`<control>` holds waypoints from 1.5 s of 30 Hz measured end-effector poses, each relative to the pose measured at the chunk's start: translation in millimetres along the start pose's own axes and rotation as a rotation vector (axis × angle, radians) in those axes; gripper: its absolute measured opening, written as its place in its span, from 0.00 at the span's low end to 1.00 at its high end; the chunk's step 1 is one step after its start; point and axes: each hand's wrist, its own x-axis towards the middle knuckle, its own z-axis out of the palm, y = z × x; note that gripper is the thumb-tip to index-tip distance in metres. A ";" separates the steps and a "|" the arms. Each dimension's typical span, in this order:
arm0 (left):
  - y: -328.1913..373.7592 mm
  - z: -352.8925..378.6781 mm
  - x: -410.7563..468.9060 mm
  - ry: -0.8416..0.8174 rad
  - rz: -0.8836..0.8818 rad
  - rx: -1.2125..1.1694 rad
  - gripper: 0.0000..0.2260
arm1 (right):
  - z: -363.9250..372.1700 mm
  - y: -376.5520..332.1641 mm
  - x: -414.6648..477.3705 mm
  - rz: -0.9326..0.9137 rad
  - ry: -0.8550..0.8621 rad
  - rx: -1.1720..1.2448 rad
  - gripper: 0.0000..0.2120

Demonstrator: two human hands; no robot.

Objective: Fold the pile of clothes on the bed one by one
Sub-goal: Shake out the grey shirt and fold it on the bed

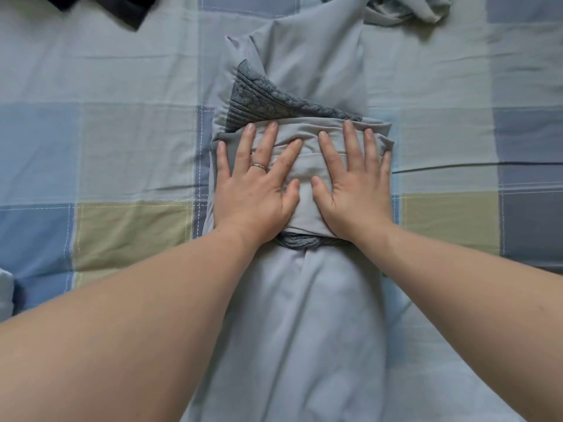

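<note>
Two forearms reach over a pale grey garment (pixel 304 315) lying lengthwise on the checked bedsheet (pixel 122 132).
The left hand (pixel 256 190) and right hand (pixel 355 184) press flat, fingers spread, on the garment's folded middle band; dark lace trim (pixel 259 99) shows beyond it, and crumpled grey cloth (pixel 408 9) lies past its far end.

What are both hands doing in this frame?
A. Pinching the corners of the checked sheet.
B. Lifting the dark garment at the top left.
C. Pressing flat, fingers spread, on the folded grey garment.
C: the left hand and right hand lie palm-down, fingers straight, on the folded grey garment; the dark garment lies untouched.
</note>
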 end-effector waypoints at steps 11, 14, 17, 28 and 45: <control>0.1 -12.7 -171.2 -0.215 0.057 -0.066 0.29 | 8.6 -19.3 -178.6 0.211 -0.283 0.142 0.37; -7.5 -2.3 -247.6 -0.297 -0.036 -0.068 0.29 | 26.9 -23.2 -243.1 0.205 -0.378 0.129 0.35; -6.7 -2.5 -299.8 -0.306 -0.155 -0.077 0.29 | 38.8 -26.9 -293.9 0.206 -0.355 0.140 0.34; 36.5 -30.5 -347.5 -0.187 -0.937 -0.935 0.30 | 20.2 -25.3 -338.8 0.727 -0.243 0.891 0.36; 67.4 -195.9 -469.7 -0.678 -1.212 -1.134 0.15 | -145.8 -45.0 -499.4 1.044 -0.517 1.170 0.11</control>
